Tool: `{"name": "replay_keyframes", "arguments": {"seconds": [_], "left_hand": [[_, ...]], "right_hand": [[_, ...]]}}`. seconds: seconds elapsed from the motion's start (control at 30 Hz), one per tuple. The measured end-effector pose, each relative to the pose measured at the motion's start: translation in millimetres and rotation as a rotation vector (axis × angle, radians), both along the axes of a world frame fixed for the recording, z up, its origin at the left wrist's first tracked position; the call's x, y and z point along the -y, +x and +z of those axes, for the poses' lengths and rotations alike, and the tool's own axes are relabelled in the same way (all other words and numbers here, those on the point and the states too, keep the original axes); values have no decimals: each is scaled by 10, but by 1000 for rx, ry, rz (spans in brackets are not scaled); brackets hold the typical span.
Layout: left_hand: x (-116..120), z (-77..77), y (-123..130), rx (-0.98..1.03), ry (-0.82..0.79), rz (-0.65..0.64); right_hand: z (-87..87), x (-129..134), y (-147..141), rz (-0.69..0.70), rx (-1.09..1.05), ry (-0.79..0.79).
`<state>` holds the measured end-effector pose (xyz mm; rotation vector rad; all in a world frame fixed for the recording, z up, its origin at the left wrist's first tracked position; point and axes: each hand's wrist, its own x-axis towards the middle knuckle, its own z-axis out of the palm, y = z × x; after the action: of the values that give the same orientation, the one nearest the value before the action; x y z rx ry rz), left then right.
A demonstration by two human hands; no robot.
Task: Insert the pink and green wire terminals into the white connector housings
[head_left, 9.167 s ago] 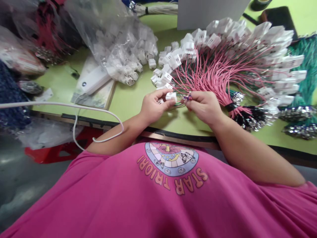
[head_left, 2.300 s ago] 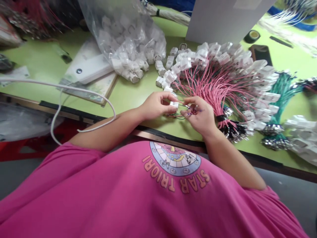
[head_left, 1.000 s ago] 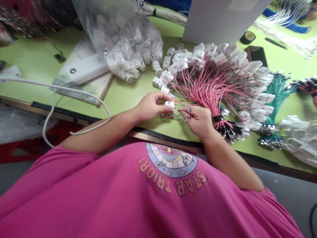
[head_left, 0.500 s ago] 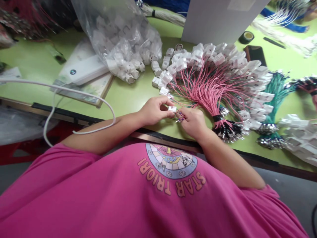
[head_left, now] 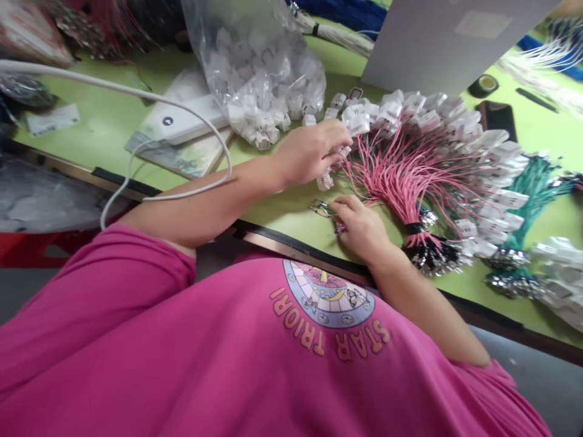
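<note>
My two hands are apart. My left hand is at the left end of the curved row of white blocks, so it is the nearer one. Its fingers bend down over a block, but I cannot tell if they pinch it. One loose-looking block sits just under that hand.

My right hand is lower, closer to me, with its fingers closed on thin wires. Their shiny ends poke out to the left.

The pink wires run slanting, from the blocks down to a black band right of my right hand. A strip of green worktop lies between my hands and the front edge. A white cord loops over my left arm.
</note>
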<state>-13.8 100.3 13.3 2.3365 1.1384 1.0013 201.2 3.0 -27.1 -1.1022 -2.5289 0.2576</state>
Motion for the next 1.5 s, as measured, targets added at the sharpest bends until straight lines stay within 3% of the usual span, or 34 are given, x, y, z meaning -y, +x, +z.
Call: {"name": "replay_keyframes", "arguments": {"seconds": [0.13, 0.23, 0.33, 0.43, 0.57, 0.63, 0.73, 0.8, 0.87, 1.0, 1.13, 1.37, 1.5], "left_hand": [[-119, 61, -99, -34, -91, -68], [-195, 83, -311, -73, -208, 119], [-236, 22, -475, -278, -216, 258], [-220, -118, -487, -431, -229, 167], [-182, -218, -405, -422, -251, 127], [-124, -132, -400, -343, -307, 172], [108, 129, -418, -63, -488, 171], [344, 279, -403, 188, -704, 51], [577, 317, -345, 414, -911, -87], [800, 48, -159, 685, -1108, -219], [736, -232, -25, 722, -1138, -184], [722, -200, 20, 689, -1085, -142], [748, -265, 25, 668, -1044, -149]], "right_hand": [[-51, -21, -17, -56, -99, -94], [-42, -43, -10, -51, -199, -77], [0, -46, -14, -55, -237, -10], [41, -36, -21, -57, -290, 30], [67, -33, -13, -51, -343, 22], [85, -34, -6, -61, -395, -5], [132, -36, -4, -94, -491, -48], [166, -37, -6, -120, -539, -70], [192, -39, -7, -143, -564, -100], [202, -44, 8, -160, -596, -151], [191, -46, 34, -192, -643, -210], [228, -43, 15, -252, -500, -303], [252, -52, -1, -248, -472, -348]]}}
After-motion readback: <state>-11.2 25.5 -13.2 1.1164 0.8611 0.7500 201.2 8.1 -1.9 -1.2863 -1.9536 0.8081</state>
